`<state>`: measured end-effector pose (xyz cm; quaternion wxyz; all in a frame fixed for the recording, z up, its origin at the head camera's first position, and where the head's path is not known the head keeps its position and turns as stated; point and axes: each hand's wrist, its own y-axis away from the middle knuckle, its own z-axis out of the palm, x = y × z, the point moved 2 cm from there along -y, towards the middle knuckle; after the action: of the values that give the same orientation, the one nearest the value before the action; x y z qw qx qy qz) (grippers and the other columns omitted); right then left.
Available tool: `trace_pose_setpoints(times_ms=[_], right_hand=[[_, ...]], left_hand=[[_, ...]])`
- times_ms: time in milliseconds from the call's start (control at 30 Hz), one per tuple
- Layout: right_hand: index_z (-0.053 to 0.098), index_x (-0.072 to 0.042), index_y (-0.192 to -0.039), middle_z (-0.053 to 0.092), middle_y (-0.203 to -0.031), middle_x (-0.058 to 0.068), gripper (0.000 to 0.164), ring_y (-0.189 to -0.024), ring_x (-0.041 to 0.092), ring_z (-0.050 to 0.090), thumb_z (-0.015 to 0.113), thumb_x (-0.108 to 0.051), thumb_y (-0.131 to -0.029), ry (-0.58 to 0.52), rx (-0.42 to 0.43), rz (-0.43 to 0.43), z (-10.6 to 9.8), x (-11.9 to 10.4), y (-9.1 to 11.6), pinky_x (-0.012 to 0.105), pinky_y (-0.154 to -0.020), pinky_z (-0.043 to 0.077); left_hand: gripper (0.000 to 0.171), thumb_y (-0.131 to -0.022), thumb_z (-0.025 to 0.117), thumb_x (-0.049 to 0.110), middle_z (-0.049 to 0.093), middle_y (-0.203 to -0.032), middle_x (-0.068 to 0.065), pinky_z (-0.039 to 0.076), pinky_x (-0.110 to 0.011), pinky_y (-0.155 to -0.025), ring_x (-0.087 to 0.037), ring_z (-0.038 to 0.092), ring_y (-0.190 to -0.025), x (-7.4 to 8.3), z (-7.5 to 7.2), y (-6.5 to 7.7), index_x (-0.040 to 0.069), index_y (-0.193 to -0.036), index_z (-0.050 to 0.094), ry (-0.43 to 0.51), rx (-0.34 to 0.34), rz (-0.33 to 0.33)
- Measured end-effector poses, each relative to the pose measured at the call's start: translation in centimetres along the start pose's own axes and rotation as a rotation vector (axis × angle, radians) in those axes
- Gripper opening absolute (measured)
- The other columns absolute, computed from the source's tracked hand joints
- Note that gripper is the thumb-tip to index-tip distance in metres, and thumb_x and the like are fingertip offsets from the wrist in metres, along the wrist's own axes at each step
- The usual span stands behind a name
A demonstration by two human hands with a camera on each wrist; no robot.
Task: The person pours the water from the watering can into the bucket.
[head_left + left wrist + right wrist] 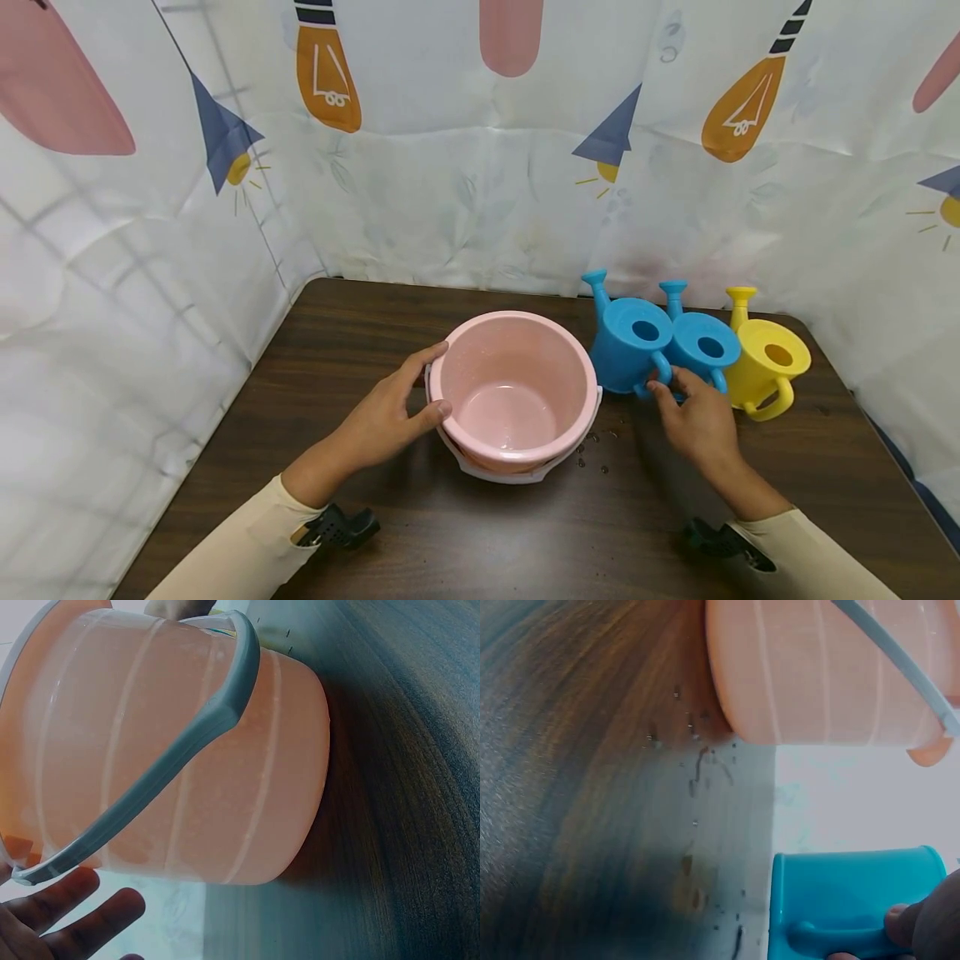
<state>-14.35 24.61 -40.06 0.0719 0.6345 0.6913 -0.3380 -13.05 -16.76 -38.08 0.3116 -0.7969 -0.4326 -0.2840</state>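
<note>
While both forearms reach in from the near side, cream sleeves run to the wrists, with a dark wrist device visible at each. Left hand is open wide, thumb and forefinger spread against the left side of the bucket's rim, touching but not wrapped round it; in the left wrist view, other fingers are loosely spread beside the wall. Right hand is bent in, fingers curled, pinching the handle of the left-hand blue watering can. Bucket stands upright mid-tabletop between the hands: round, pink inside, peach-looking outside, smooth thick rim, pale vertical ribs on the wall, whitish carrying handle hanging down round the near side. Small water drops dot the dark wood-grain tabletop right of it. Held can is just right of the bucket, spout to the far side, round hole in top; can't tell if its base touches the wood. Second blue can is right beside it, then a yellow can, handles toward the person. Behind, white cloth printed with orange bulbs, blue lamps and pink shapes.
</note>
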Motion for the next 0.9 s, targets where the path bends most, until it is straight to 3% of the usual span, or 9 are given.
trace_pose_setpoints(times_ms=[200,433,567,733,900], right_hand=[[0.069,0.002,-0.114,0.072,-0.105,0.026,0.024,-0.082,0.037,0.068,0.067,-0.019,-0.101,0.007,-0.021,0.011,-1.7,-0.5,-0.1,0.046,-0.06,0.051],[0.068,0.001,-0.113,0.072,-0.095,0.024,0.024,-0.061,0.023,0.058,0.068,-0.02,-0.101,0.022,-0.02,-0.017,-3.4,-0.9,-0.3,0.034,-0.051,0.042],[0.069,0.001,-0.113,0.072,-0.102,0.028,0.022,-0.06,0.027,0.061,0.069,-0.017,-0.1,0.021,0.0,-0.066,-4.4,-1.3,-0.4,0.032,-0.049,0.041],[0.068,0.002,-0.12,0.07,-0.108,0.031,0.027,-0.09,0.05,0.069,0.069,-0.016,-0.1,0.009,0.006,-0.1,-5.6,-1.7,-0.5,0.05,-0.057,0.053],[0.067,0.002,-0.122,0.07,-0.108,0.031,0.029,-0.097,0.054,0.066,0.068,-0.017,-0.101,0.03,-0.004,-0.082,-6.6,-1.9,-0.5,0.06,-0.063,0.053]], left_hand=[[0.075,-0.099,0.064,0.044,0.053,-0.146,-0.006,0.048,-0.053,-0.097,-0.022,0.059,-0.122,0.0,0.0,0.0,0.024,-0.162,0.028,0.006,0.0,-0.007],[0.075,-0.099,0.062,0.049,0.056,-0.143,-0.007,0.048,-0.053,-0.097,-0.023,0.059,-0.122,0.1,-0.1,0.0,0.024,-0.162,0.028,0.018,-0.012,-0.007],[0.075,-0.099,0.062,0.049,0.056,-0.142,-0.006,0.049,-0.052,-0.096,-0.022,0.06,-0.121,0.2,-0.1,0.0,0.024,-0.161,0.028,0.017,-0.013,-0.009],[0.075,-0.099,0.062,0.049,0.058,-0.139,-0.005,0.049,-0.051,-0.095,-0.022,0.06,-0.12,0.2,-0.1,0.1,0.025,-0.161,0.028,0.025,-0.011,-0.016],[0.075,-0.099,0.062,0.049,0.06,-0.134,-0.005,0.05,-0.05,-0.094,-0.022,0.061,-0.119,0.2,-0.1,0.1,0.025,-0.161,0.028,0.034,-0.01,-0.011]])
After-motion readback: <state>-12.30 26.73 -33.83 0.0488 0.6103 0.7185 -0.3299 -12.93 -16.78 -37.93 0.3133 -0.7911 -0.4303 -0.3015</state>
